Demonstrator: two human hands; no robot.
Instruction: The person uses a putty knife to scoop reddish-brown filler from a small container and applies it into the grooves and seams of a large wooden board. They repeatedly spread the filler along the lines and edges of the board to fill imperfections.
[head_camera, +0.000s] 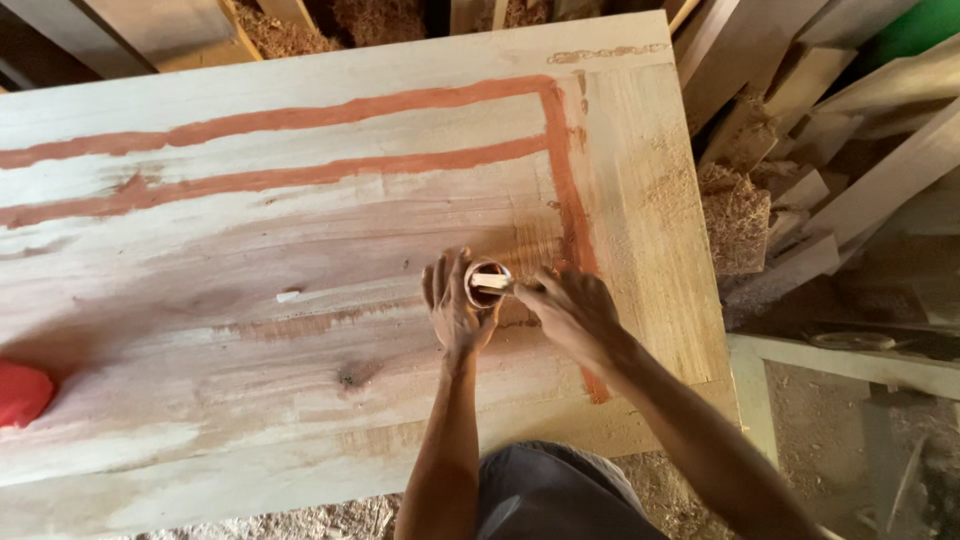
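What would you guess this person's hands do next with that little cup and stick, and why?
Probably lift the small stick out of the small cup towards the reddish filler line beside it. The left hand grips the cup, and the right hand has the stick's tip inside.

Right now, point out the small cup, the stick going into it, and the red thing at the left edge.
small cup (484, 290), head view, on its side wall below the rim.
stick (491, 281), head view, on its pale shaft across the cup mouth.
red thing (20, 393), head view, on its middle.
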